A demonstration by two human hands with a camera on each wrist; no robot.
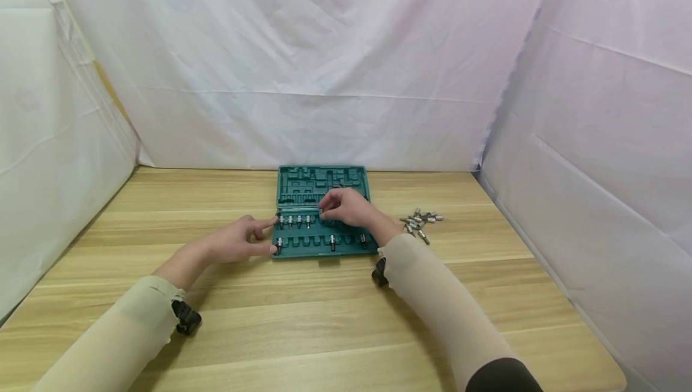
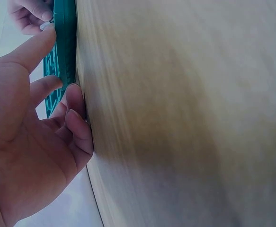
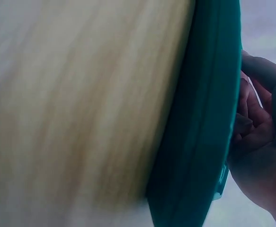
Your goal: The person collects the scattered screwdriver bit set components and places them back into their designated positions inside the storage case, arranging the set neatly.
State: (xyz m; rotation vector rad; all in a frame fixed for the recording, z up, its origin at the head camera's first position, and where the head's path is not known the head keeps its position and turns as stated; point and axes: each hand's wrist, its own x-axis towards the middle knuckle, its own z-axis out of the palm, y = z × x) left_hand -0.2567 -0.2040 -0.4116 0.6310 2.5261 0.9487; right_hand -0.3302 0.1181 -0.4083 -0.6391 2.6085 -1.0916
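Observation:
A green plastic tool case (image 1: 303,255) lies unfolded on the table. Several silver bit sockets with dark tips stand in its slots, four of them being too many to list singly; one bit socket (image 1: 332,242) is in the front row. My left hand (image 1: 235,242) touches the case's left edge with thumb and index finger, its other fingers loosely bent in the left wrist view. Over the back row, my right hand (image 1: 348,207) pinches a small bit socket (image 1: 321,212), mostly covered by the fingers. The right wrist view shows the case wall (image 3: 199,113) beside the bent fingers.
Right of the case, a loose pile of bit sockets (image 1: 418,222) lies on the wooden table (image 1: 303,320). White cloth sheets (image 1: 313,68) hang behind and on both sides. The case's moulded lid (image 1: 366,179) leans at the back.

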